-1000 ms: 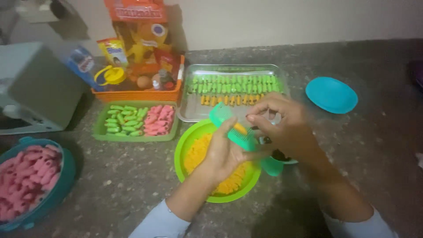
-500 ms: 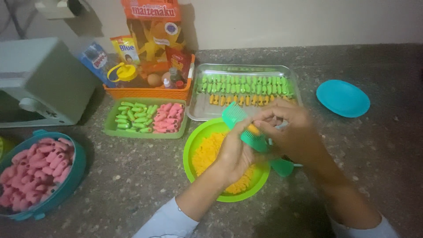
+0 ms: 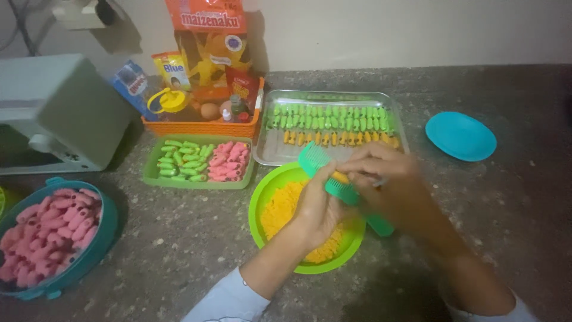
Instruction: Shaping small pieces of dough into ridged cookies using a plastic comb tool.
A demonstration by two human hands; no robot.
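A green plastic comb is held in the left hand; a small yellow dough piece, seemingly, is now pressed onto it by the right hand, above the round green plastic bowl, unlike a second ago.

A home kitchen: a speckled stone counter against a wall, a small oven, a basket of baking ingredients, a metal baking tray
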